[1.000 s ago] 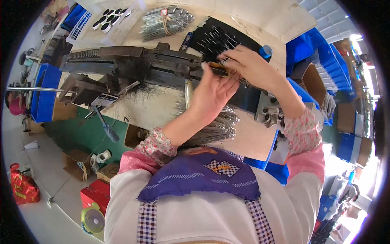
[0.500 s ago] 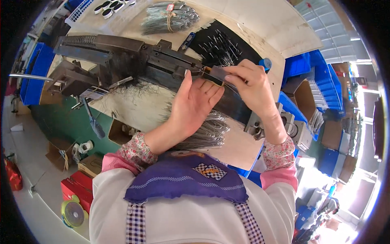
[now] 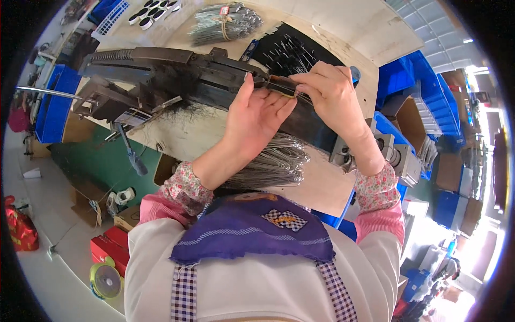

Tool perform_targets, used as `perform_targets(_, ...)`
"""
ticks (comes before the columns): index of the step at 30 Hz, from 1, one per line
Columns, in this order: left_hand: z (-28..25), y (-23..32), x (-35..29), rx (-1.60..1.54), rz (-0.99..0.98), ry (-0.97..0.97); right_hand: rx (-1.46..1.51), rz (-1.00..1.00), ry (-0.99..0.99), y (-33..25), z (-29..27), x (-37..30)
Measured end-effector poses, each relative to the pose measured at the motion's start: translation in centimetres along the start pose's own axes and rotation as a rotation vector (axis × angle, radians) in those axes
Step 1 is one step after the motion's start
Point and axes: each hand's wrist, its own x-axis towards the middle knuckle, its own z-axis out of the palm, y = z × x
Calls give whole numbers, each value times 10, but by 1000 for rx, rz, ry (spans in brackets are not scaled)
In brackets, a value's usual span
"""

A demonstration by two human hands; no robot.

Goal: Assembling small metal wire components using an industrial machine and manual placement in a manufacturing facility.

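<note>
My left hand lies palm up beside the right part of a long dark metal machine, its fingers stretched along the machine's near edge and its thumb raised. Across from it, the thumb and fingers of my right hand are pinched at the end of a small dark plate on the machine. Whether a thin wire is also between those fingertips is hidden. Beneath my left forearm lies a loose pile of bent metal wires. Behind the machine, thin wire pieces are scattered on a black mat.
A tied wire bundle lies at the back of the wooden table. White round pieces with black tops sit at the far left. Blue bins and a cardboard box stand at right. A metal rod juts out left.
The small plate under my right fingertips has tilted and now shows a narrower face. My right hand has shifted slightly up and left. My left hand keeps its pose; the whole view has shifted a little.
</note>
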Motion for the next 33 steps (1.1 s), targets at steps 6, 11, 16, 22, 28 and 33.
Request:
perform_targets(6,2,1,-5,-78,-15,-19,83,67,34,-18,-1,6)
perform_targets(11,-1,2,-9,-9,6,19,-120,188,-114,-40,-10,-5)
perform_targets(16,7,6,-13,-7,-16,23,-311,50,-236,-50,-1,-6)
perform_targets(22,-1,8,-6,106,-95,11,-407,24,-256,-40,1,-13)
perform_targets(28,-20,-22,-1,167,61,211,-35,169,-323,-44,8,-73)
perform_targets(33,-14,-25,-38,1267,145,58,30,125,-434,-24,56,-99)
